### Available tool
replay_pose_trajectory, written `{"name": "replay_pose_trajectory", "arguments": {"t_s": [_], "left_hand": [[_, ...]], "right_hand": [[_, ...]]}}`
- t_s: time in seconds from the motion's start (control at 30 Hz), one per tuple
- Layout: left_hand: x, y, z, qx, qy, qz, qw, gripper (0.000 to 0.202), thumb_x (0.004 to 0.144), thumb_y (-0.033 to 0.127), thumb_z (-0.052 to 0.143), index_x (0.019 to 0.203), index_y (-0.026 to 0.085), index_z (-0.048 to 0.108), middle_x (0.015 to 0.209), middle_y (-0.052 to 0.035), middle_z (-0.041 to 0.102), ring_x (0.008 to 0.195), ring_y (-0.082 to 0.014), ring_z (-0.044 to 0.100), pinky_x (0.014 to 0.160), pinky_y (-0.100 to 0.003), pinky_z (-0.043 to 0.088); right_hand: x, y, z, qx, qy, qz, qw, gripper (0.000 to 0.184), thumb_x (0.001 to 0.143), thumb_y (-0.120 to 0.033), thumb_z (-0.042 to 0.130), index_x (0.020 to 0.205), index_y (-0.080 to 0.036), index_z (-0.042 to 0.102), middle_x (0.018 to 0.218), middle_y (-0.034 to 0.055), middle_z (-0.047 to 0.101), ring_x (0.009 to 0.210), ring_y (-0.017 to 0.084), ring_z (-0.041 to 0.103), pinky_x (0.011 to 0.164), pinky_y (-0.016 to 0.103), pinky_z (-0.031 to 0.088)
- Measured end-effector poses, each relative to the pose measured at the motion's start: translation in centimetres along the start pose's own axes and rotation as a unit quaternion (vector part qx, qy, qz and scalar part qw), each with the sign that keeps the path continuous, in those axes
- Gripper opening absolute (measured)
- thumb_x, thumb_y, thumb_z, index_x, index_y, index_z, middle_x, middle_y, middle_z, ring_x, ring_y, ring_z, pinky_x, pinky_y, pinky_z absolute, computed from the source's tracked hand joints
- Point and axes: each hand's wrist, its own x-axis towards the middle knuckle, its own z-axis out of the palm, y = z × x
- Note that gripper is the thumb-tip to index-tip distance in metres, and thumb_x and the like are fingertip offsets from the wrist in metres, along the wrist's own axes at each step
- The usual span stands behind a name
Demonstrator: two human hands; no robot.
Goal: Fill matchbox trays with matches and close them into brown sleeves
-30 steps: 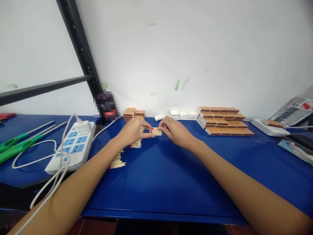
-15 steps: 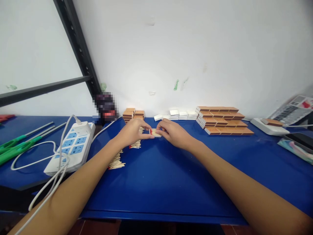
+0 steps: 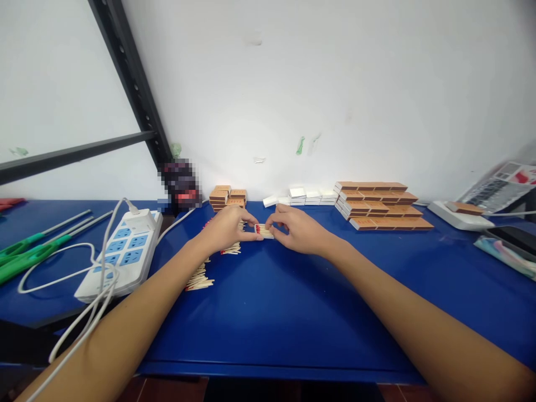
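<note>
Both hands meet over a small white matchbox tray holding red-tipped matches, low over the blue table. My left hand pinches its left end with curled fingers. My right hand closes on its right side, fingers bent over the top. Loose matches lie in small piles under and beside my left forearm. Behind the hands stand a small stack of brown matchboxes and a row of white inner trays.
A larger stack of brown matchboxes sits at the back right. A white power strip with cables lies left, beside green-handled tools. A black shelf frame leans at the wall. White devices and packets lie far right.
Both hands and the tray have shifted slightly left and down toward the table. My right fingers have closed further over the tray.
</note>
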Motion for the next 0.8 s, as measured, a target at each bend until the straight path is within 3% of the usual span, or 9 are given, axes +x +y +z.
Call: {"name": "replay_pose_trajectory", "arguments": {"t_s": [0.23, 0.37, 0.47, 0.57, 0.67, 0.8], "left_hand": [[-0.1, 0.2, 0.3, 0.043, -0.016, 0.004, 0.999, 0.031, 0.087, 0.050, 0.085, 0.096, 0.021, 0.084, 0.090, -0.0052, 0.078, 0.086, -0.0226, 0.066, 0.076, -0.031, 0.043], [-0.4, 0.2, 0.9, 0.060, -0.030, 0.001, 0.998, 0.030, 0.085, 0.050, 0.088, 0.095, 0.022, 0.084, 0.085, -0.0052, 0.074, 0.090, -0.0242, 0.063, 0.074, -0.031, 0.041], [-0.6, 0.5, 1.2, 0.077, -0.030, -0.007, 0.997, 0.034, 0.085, 0.054, 0.087, 0.099, 0.023, 0.085, 0.084, -0.0059, 0.070, 0.093, -0.0261, 0.061, 0.076, -0.033, 0.042], [-0.8, 1.0, 1.3, 0.070, -0.026, -0.030, 0.997, 0.038, 0.085, 0.057, 0.085, 0.102, 0.024, 0.085, 0.088, -0.0065, 0.069, 0.088, -0.0256, 0.061, 0.074, -0.035, 0.042], [-0.8, 1.7, 1.3, 0.067, -0.035, -0.040, 0.996, 0.033, 0.086, 0.053, 0.086, 0.100, 0.023, 0.085, 0.085, -0.0061, 0.070, 0.089, -0.0267, 0.062, 0.075, -0.035, 0.043], [-0.7, 2.1, 1.3, 0.069, -0.047, -0.038, 0.996, 0.026, 0.085, 0.046, 0.088, 0.096, 0.023, 0.085, 0.085, -0.0060, 0.071, 0.094, -0.0277, 0.063, 0.077, -0.035, 0.044]], "right_hand": [[0.2, 0.6, -0.1, 0.003, 0.053, 0.027, 0.998, 0.022, 0.089, -0.009, 0.057, 0.095, -0.018, 0.077, 0.088, 0.0029, 0.059, 0.073, 0.015, 0.054, 0.070, 0.029, 0.039], [2.6, 1.1, -0.1, 0.033, 0.115, 0.083, 0.989, 0.015, 0.089, -0.016, 0.064, 0.097, -0.018, 0.076, 0.082, 0.0020, 0.064, 0.075, 0.017, 0.058, 0.072, 0.029, 0.041], [6.2, 1.0, 0.2, 0.044, 0.073, 0.165, 0.983, 0.013, 0.091, -0.029, 0.071, 0.085, -0.018, 0.075, 0.083, 0.0045, 0.071, 0.076, 0.018, 0.061, 0.069, 0.029, 0.041], [9.9, 0.6, 1.3, 0.065, 0.041, 0.298, 0.952, 0.038, 0.091, -0.047, 0.074, 0.068, -0.018, 0.068, 0.072, 0.0074, 0.069, 0.073, 0.020, 0.064, 0.065, 0.030, 0.040], [12.4, 0.2, 3.1, 0.080, 0.040, 0.327, 0.941, 0.035, 0.089, -0.048, 0.077, 0.072, -0.018, 0.068, 0.071, 0.0085, 0.069, 0.075, 0.023, 0.067, 0.064, 0.030, 0.041], [13.7, 0.0, 4.9, 0.114, 0.028, 0.345, 0.931, 0.027, 0.081, -0.040, 0.084, 0.079, -0.016, 0.070, 0.069, 0.0068, 0.068, 0.071, 0.022, 0.065, 0.061, 0.030, 0.041]]}}
